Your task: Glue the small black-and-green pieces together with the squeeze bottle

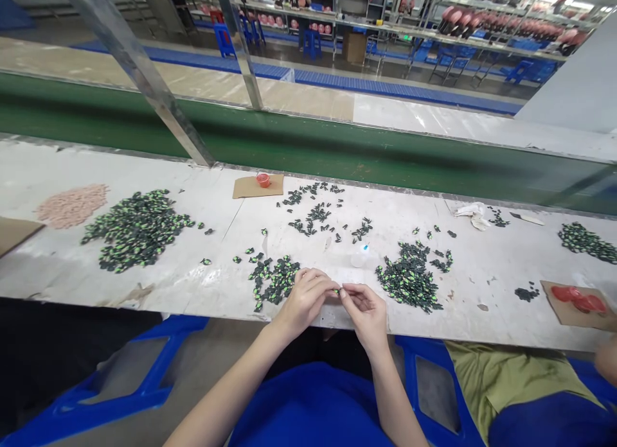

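Note:
Over the front edge of the white table, my left hand [308,299] and my right hand [365,309] meet fingertip to fingertip. Pinched between them is a small black-and-green piece [336,292], mostly covered by the fingers. Left of my left hand lies a pile of black-and-green pieces [277,280]. A bigger pile of similar pieces [409,280] is to the right of my right hand. Beyond the hands, small black parts [318,212] lie scattered. A small clear container with a blue tip [360,257] stands just past my fingers.
A red cup [263,180] sits on cardboard [243,188] at the back. Far left are a large black-and-green heap [137,232] and pink pieces [72,206]. A metal post [168,106] rises at the table's back, before a green conveyor belt [308,142]. Another person's clothing [511,376] shows at right.

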A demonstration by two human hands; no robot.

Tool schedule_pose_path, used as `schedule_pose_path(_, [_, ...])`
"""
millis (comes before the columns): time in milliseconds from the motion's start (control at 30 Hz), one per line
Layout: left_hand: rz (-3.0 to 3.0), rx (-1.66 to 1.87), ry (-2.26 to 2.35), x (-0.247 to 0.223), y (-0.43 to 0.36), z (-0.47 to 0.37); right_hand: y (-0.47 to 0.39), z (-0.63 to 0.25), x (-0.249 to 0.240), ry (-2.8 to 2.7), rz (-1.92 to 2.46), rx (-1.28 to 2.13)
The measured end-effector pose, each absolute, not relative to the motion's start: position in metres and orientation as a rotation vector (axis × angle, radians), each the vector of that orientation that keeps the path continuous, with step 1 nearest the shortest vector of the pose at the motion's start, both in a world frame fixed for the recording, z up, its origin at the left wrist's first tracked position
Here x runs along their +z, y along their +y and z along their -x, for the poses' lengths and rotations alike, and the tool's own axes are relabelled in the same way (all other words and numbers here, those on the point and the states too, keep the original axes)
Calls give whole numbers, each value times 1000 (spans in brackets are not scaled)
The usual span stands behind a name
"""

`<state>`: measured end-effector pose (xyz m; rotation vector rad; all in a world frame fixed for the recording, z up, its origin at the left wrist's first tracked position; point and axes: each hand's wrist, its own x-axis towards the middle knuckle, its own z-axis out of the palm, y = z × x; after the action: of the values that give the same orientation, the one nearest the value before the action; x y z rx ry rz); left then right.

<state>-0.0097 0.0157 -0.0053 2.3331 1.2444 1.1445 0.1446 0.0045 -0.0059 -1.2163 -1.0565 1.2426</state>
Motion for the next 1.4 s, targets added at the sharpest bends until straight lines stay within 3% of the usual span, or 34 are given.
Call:
schedule_pose_path(567, [-2394, 1302, 1172, 3, 11, 9, 11, -152, 1, -1289, 1157, 1253])
schedule_pose_path(733, [-2534, 1152, 1028, -14, 12, 14, 2, -161, 0, -1539, 1147, 990])
schedule_pose_path(1000, [-2552, 1082, 1282, -27, -1, 39, 1, -226, -5, -1864, 1376, -98])
schedule_pose_path(1233, [-2431, 1135, 1199, -29, -13, 35, 34, -237, -5, -2476, 1277, -235])
schedule_pose_path(1400, [-2406, 1175, 1097, -30, -17, 28, 62, -254, -13, -2532, 1388, -242])
